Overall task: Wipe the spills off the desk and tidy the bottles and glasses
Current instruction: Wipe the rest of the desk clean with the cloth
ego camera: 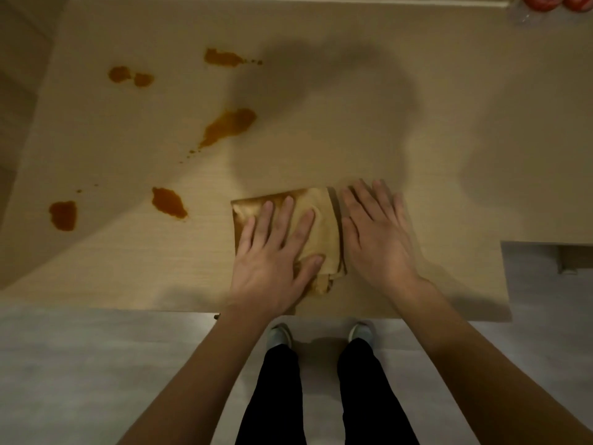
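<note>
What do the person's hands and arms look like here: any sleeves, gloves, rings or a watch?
Both the left hand and the right hand are bare: no gloves, rings or watch visible. Both forearms are uncovered as far as the frame shows, with no sleeve in view.

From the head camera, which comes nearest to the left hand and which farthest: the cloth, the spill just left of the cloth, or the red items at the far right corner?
1. The cloth, directly under the left hand.
2. The brown spill, on the desk just to the cloth's left.
3. The red items, at the far right corner.
</note>
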{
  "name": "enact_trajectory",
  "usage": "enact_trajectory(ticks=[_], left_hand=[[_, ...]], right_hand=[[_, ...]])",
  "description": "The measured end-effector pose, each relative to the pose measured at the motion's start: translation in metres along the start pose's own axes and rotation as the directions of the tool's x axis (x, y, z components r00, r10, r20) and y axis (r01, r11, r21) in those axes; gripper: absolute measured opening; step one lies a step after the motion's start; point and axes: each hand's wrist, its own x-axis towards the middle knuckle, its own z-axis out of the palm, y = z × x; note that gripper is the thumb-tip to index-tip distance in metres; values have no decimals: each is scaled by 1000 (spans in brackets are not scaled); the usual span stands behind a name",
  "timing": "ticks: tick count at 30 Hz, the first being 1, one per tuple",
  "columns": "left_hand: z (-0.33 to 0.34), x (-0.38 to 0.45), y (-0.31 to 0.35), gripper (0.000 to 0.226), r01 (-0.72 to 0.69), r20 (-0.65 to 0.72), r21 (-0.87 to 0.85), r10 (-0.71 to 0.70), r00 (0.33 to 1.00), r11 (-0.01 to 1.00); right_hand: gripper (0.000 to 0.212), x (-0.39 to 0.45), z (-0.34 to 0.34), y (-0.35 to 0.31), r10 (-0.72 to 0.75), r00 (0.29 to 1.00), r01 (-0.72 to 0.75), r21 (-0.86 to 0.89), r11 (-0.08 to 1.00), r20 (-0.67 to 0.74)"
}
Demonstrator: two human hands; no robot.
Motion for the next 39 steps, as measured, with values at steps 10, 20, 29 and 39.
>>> enact_trajectory(ticks=[10, 20, 29, 39], left_hand=[[-18, 55, -28, 72, 7, 72, 25, -8, 997, 1000], [-11, 36, -44, 74, -48, 59, 14, 47, 997, 999], [-12, 13, -52, 69, -42, 7, -17, 42, 999, 999], [-28, 82, -73, 73, 17, 36, 17, -17, 999, 1000]], right_hand=[[50, 26, -6, -6, 8, 1000, -8, -3, 1000, 8], [51, 28, 0, -19, -12, 1000, 12, -43, 999, 14], [59, 24, 4, -50, 13, 1000, -12, -88, 996, 7], [58, 61, 1, -42, -15, 1000, 13, -88, 996, -21]])
